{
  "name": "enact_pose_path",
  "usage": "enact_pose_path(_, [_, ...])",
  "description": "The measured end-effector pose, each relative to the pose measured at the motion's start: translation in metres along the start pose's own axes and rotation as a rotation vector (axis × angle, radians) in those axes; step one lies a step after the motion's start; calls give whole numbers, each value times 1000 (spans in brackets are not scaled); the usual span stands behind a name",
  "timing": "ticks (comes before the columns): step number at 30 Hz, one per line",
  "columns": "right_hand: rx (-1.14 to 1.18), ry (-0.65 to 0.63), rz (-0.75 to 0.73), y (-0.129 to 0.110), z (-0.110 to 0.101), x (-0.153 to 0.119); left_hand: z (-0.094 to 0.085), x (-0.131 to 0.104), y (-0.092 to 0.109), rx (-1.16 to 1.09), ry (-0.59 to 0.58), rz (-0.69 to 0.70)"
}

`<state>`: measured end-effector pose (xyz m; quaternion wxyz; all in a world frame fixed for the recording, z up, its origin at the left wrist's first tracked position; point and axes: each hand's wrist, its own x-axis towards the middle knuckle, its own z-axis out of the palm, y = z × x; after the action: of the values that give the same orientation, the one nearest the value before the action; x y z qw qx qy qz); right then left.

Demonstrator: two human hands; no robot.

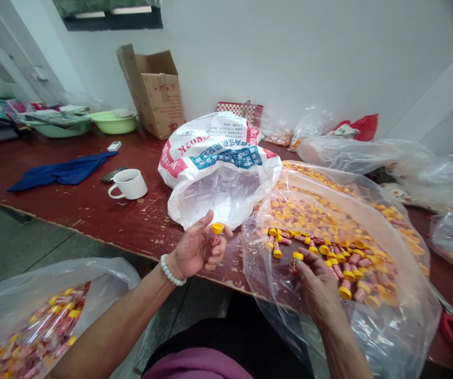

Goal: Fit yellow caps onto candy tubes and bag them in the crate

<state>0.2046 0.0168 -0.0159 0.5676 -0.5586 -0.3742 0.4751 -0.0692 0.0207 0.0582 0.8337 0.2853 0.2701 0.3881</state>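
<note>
My left hand (200, 247), with a pale bead bracelet at the wrist, holds a small bottle (215, 235) upright, its yellow cap up and something red and white showing on its body. It is in front of the mouth of a white printed sack (226, 184). Between thumb and fingers, my right hand (321, 279) grips a similar yellow-capped bottle (297, 257). That hand is at the opening of a large clear plastic bag (258, 284), where many such bottles (344, 263) lie heaped on the table.
Lower left, another clear bag (108, 268) holds more capped bottles. On the red table (72, 208) are a white mug (129, 184), a blue cloth (64, 171) and an open cardboard box (163, 100). Basins (113, 123) stand far left; plastic bags (364, 155) lie to the right.
</note>
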Motion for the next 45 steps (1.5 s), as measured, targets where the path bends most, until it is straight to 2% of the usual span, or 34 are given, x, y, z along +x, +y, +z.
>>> enact_pose_path(2, [-256,3,-103,6,-2,4,5,-5,-2,-16,-25,-43])
enact_pose_path(5, [-650,26,-357,15,-4,12,8,-9,-7,-44,-40,-55])
enact_pose_path(7, [-819,14,-515,19,-3,16,9,-10,-10,-76,-59,-61])
enact_pose_path(9, [-893,-5,-603,21,-2,17,11,-11,-13,-119,-97,-79])
enact_pose_path(11, [-903,32,-665,16,3,13,13,-12,-15,-163,-130,-99])
enact_pose_path(14, [-797,63,-736,-6,15,-7,19,-15,-18,-192,-154,-123])
enact_pose_path(16, [-669,-14,-746,-27,28,-28,25,-17,-22,-188,-153,-141])
enact_pose_path(18, [-563,-146,-743,-46,43,-47,31,-19,-26,-149,-135,-144])
enact_pose_path(21, [-496,-304,-764,-61,60,-65,40,-23,-32,-26,-99,-113])
enact_pose_path(24, [-434,-376,-738,-61,64,-69,46,-26,-36,91,-43,-59])
enact_pose_path(28, [-365,-410,-698,-58,59,-69,49,-30,-40,198,7,-3])
enact_pose_path(33, [-348,-346,-801,-60,59,-75,50,-31,-41,250,-8,13])
enact_pose_path(37, [-426,-385,-862,-57,58,-77,51,-30,-41,253,-12,5])
enact_pose_path(42, [-533,-384,-885,-50,57,-82,50,-27,-45,234,45,-19])
enact_pose_path(45, [-630,-385,-926,-49,58,-84,48,-23,-50,349,96,44])
